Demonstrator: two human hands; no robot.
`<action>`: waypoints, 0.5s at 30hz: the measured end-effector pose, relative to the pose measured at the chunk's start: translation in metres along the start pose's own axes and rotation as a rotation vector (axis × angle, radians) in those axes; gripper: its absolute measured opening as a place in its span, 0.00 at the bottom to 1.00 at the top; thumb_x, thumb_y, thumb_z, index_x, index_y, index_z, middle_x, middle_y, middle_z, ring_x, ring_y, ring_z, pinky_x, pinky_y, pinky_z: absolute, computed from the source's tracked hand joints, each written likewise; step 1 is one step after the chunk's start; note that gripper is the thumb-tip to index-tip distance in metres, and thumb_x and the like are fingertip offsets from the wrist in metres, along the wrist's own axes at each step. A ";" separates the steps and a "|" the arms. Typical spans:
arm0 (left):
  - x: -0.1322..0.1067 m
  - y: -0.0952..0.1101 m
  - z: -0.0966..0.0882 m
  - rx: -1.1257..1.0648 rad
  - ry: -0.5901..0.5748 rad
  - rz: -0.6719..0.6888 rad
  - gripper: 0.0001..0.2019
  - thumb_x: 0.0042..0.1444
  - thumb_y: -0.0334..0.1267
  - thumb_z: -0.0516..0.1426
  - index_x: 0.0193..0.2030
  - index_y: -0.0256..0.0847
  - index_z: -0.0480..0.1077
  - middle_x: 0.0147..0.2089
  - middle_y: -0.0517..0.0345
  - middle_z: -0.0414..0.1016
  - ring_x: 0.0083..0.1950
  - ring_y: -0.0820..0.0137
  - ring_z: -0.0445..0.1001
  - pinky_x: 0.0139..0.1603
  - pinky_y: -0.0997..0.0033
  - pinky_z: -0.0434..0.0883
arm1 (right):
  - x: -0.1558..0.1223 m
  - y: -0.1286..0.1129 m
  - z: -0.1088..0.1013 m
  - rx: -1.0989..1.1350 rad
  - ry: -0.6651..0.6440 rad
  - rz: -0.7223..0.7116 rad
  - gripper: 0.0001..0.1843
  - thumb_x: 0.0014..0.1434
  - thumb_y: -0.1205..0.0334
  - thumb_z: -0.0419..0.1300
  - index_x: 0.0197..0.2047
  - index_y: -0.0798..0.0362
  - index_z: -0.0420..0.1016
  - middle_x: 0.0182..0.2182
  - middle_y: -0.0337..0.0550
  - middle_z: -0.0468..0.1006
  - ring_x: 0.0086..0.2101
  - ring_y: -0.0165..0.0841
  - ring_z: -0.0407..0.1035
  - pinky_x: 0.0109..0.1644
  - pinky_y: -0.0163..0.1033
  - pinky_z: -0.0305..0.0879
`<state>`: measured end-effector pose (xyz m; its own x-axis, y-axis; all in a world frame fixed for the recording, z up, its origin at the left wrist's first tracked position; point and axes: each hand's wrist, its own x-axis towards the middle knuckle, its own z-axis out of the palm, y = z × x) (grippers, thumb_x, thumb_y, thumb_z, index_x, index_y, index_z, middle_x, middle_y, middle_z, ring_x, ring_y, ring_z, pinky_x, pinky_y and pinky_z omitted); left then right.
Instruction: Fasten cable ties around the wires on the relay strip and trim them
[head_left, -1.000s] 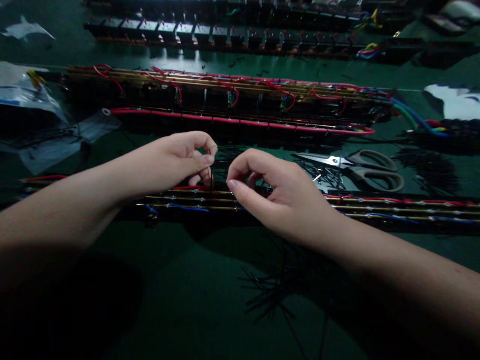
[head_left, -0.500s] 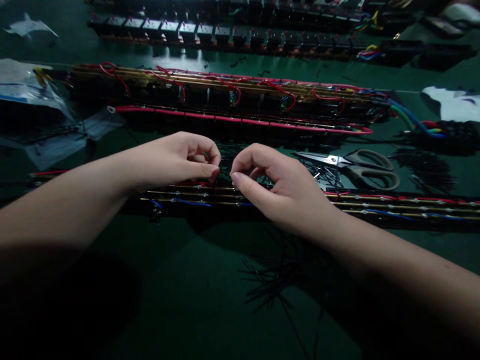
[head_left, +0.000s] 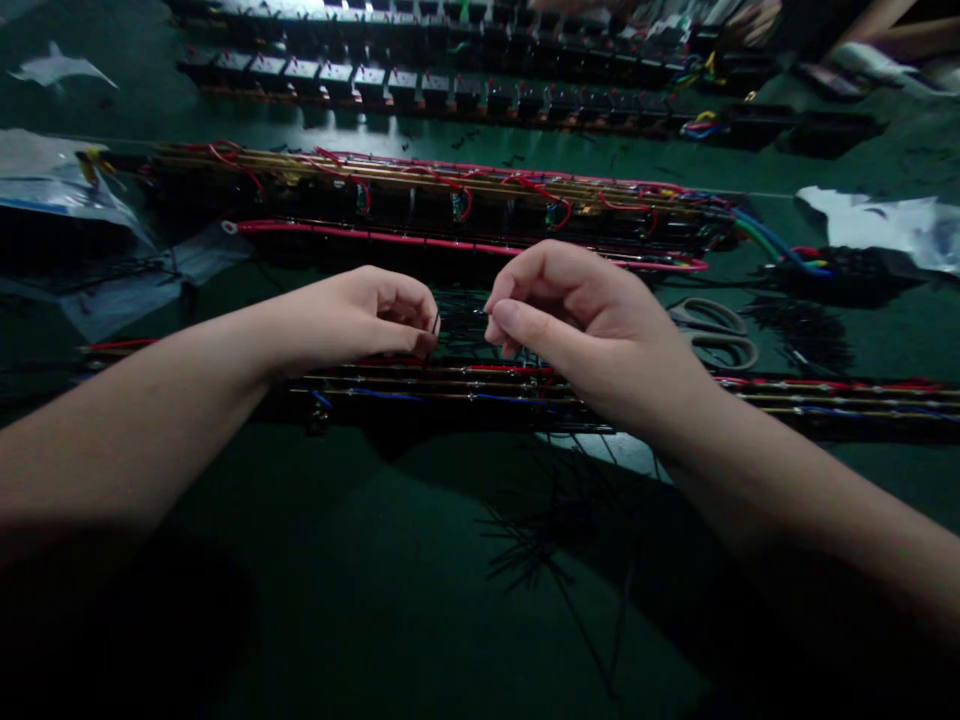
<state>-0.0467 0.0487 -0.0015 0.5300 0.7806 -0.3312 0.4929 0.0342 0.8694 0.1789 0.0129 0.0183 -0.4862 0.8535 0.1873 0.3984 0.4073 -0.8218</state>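
A long dark wired strip (head_left: 825, 400) with brass rails and red and blue wires lies across the green table in front of me. My left hand (head_left: 360, 315) rests over its middle, fingers pinched on a thin black cable tie (head_left: 435, 325). My right hand (head_left: 592, 330) is raised just right of it, thumb and forefinger pinched together on something thin and black that I cannot name. The two hands' fingertips are a short gap apart above the strip.
Scissors (head_left: 716, 335) lie behind my right hand, partly hidden. Loose black ties (head_left: 540, 540) are scattered on the near table and in a pile (head_left: 802, 330) at the right. A second wired strip (head_left: 450, 215) and a row of socket modules (head_left: 420, 85) lie farther back. Plastic bags (head_left: 60, 190) sit left.
My right hand has lifted off the strip and moved up and to the right, now covering part of the scissors. My left hand has stayed in place, still pinched.
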 end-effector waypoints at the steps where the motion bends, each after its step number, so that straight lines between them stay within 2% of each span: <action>1: 0.000 0.000 0.000 -0.002 0.004 -0.005 0.10 0.45 0.42 0.62 0.32 0.39 0.71 0.29 0.60 0.74 0.31 0.72 0.71 0.30 0.76 0.67 | 0.000 -0.004 -0.006 -0.074 -0.041 -0.011 0.05 0.64 0.64 0.56 0.40 0.53 0.73 0.34 0.40 0.77 0.34 0.31 0.71 0.38 0.37 0.67; 5: 0.000 0.000 0.001 0.028 -0.002 -0.018 0.11 0.47 0.42 0.62 0.34 0.39 0.71 0.29 0.59 0.74 0.30 0.72 0.70 0.30 0.75 0.66 | -0.008 -0.023 -0.022 -0.516 -0.336 -0.020 0.05 0.61 0.63 0.60 0.36 0.50 0.79 0.32 0.38 0.79 0.29 0.31 0.71 0.32 0.36 0.62; 9: 0.001 0.000 0.001 0.075 -0.005 -0.038 0.10 0.49 0.43 0.61 0.34 0.39 0.70 0.29 0.58 0.73 0.29 0.72 0.69 0.30 0.74 0.66 | -0.019 -0.040 -0.014 -1.017 -0.452 0.140 0.10 0.58 0.52 0.64 0.32 0.49 0.79 0.29 0.42 0.80 0.27 0.39 0.73 0.26 0.39 0.53; 12: 0.002 0.000 0.001 0.090 -0.003 -0.063 0.10 0.50 0.43 0.60 0.35 0.40 0.70 0.28 0.59 0.72 0.28 0.72 0.68 0.29 0.74 0.65 | -0.025 -0.046 -0.002 -1.145 -0.523 0.233 0.12 0.56 0.50 0.66 0.28 0.49 0.78 0.28 0.43 0.80 0.28 0.45 0.76 0.24 0.41 0.51; 15: 0.002 0.000 0.000 0.097 -0.013 -0.083 0.10 0.50 0.43 0.60 0.35 0.40 0.70 0.28 0.59 0.72 0.28 0.72 0.68 0.28 0.73 0.65 | -0.027 -0.045 0.005 -1.153 -0.541 0.258 0.09 0.55 0.58 0.67 0.25 0.49 0.78 0.25 0.44 0.80 0.25 0.43 0.75 0.24 0.41 0.51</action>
<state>-0.0451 0.0502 -0.0020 0.4933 0.7695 -0.4055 0.5995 0.0369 0.7995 0.1705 -0.0304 0.0476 -0.4384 0.8200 -0.3680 0.8304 0.5262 0.1831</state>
